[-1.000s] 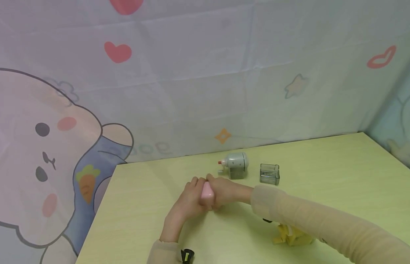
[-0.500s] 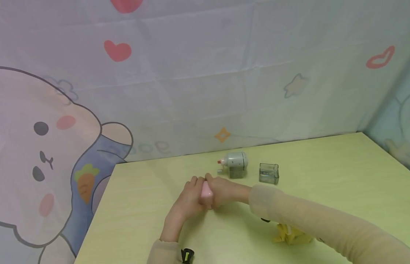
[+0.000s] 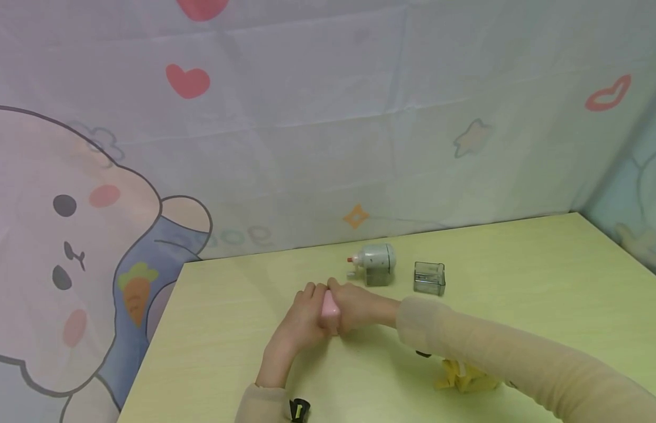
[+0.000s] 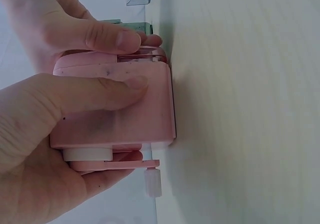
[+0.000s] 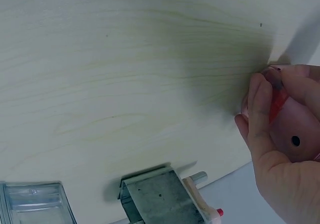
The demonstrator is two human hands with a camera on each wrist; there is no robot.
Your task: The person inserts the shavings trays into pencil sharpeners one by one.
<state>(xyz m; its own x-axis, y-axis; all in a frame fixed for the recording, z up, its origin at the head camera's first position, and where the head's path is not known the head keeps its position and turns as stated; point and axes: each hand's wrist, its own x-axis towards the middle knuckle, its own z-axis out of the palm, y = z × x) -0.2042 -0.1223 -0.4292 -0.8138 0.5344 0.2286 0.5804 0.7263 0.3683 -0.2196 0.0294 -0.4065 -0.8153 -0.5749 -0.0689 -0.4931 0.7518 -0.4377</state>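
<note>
Pale cloth printed with hearts, a star and a large cartoon animal forms the backdrop (image 3: 317,129) behind a light yellow table (image 3: 518,270). Near the middle of the table, a person's two hands meet around a pink sharpener (image 4: 107,111). The left hand (image 3: 305,320) grips its body, thumb laid flat across one broad face and fingers curled beneath. The right hand (image 3: 359,304) holds the opposite side, its fingers bent closely about the end with the clear reddish part (image 4: 142,54). Whether the sharpener rests on the table or is just above it, I cannot tell. Its crank (image 4: 117,165) carries a whitish knob (image 4: 154,183) on the left hand's side. Just beyond the right hand stands a grey sharpener (image 3: 377,258) with a red tip, and right of that, apart from it, a clear tray (image 3: 429,278). Nearer the person, a yellow object (image 3: 467,379) lies partly hidden by the right sleeve (image 3: 497,335).
</note>
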